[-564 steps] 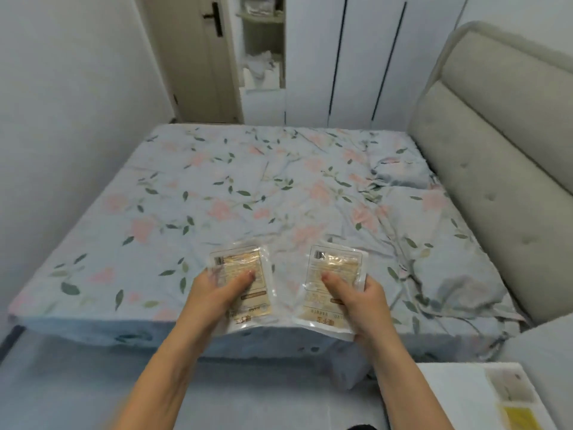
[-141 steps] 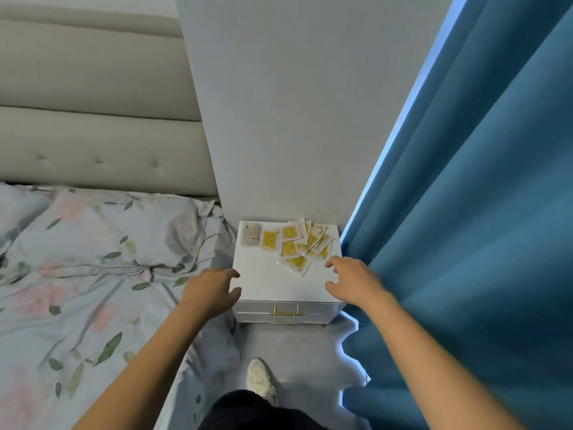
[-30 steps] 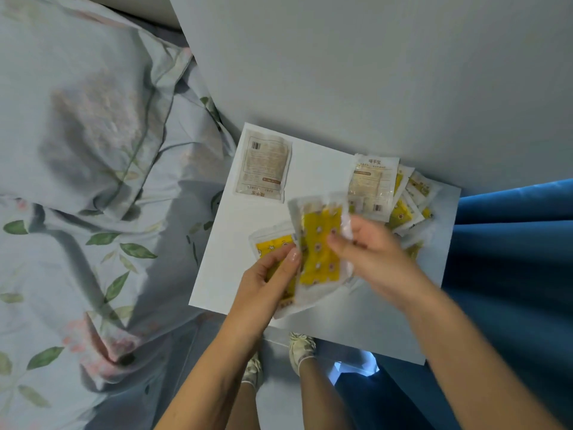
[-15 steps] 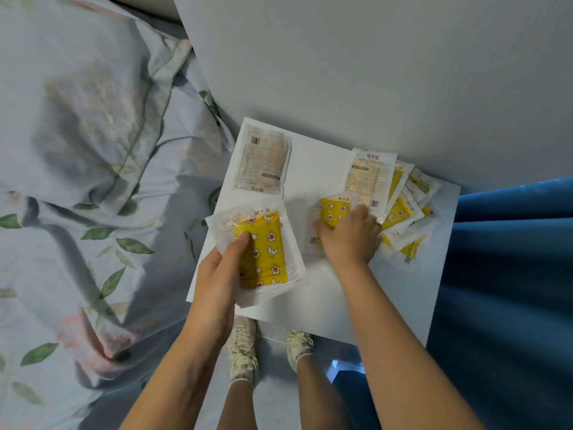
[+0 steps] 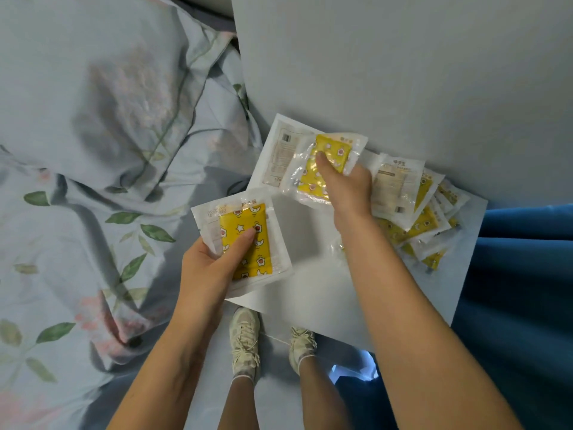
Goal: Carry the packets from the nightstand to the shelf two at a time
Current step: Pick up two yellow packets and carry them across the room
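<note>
We cannot read the small print on any packet. Over the white nightstand top [image 5: 313,293], between the floral bedding [image 5: 102,150] and the blue curtain [image 5: 524,290], our left hand [image 5: 207,268] grips a clear packet with a yellow star-printed pad [image 5: 245,240]. Our right hand [image 5: 347,184] pinches a similar yellow packet [image 5: 322,162]. More packets [image 5: 415,212] lie fanned near the grey wall [image 5: 403,72].

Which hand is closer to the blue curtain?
The right hand. It holds a yellow packet over the nightstand, closer to the blue curtain. The left hand holds another packet farther away, by the bed.
</note>
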